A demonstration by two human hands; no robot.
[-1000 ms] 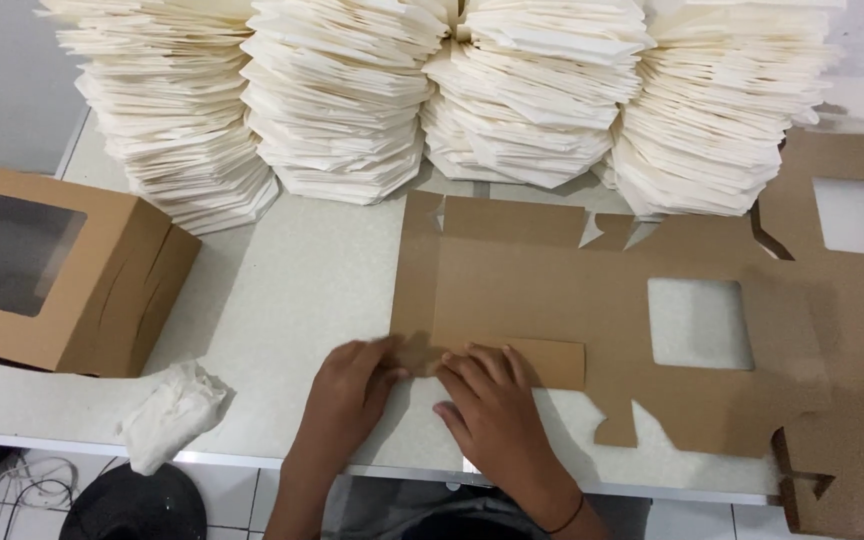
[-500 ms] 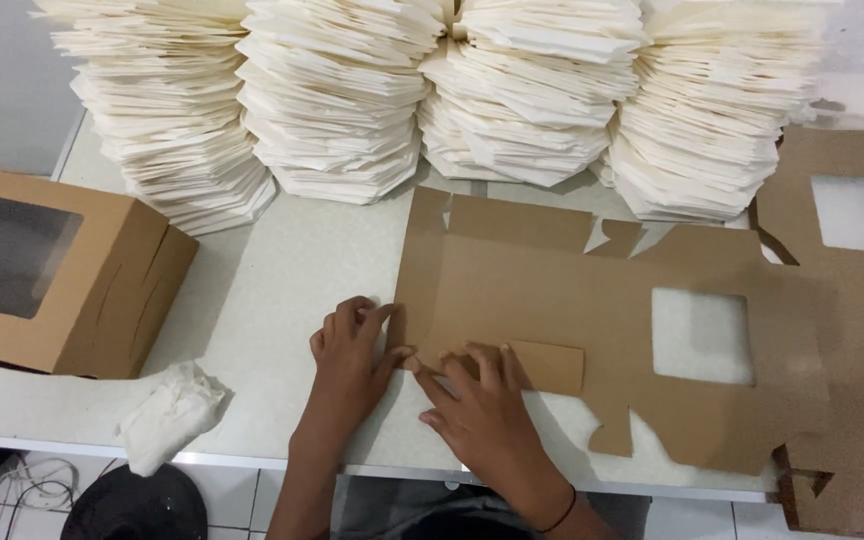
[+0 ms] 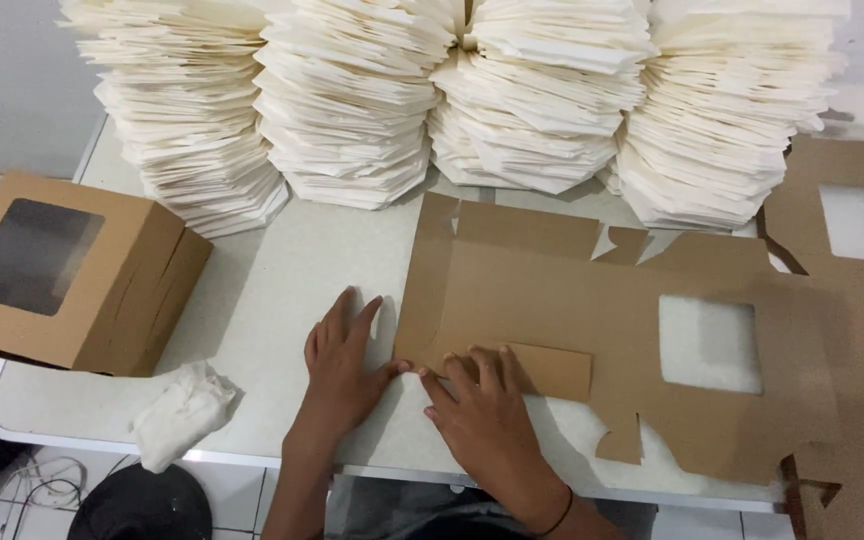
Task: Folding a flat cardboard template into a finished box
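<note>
While our open left hand [image 3: 342, 365] lies flat, our right hand [image 3: 487, 420] presses the flat box blank's [image 3: 552, 290] folded flap [image 3: 552, 370]; the assembled window box [image 3: 67, 270] sits far left.

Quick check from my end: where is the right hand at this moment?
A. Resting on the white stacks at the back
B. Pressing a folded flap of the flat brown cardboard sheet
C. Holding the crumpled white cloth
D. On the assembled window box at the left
B: the right hand lies with its fingers on the folded flap of the flat cardboard sheet, near its lower left corner.
</note>
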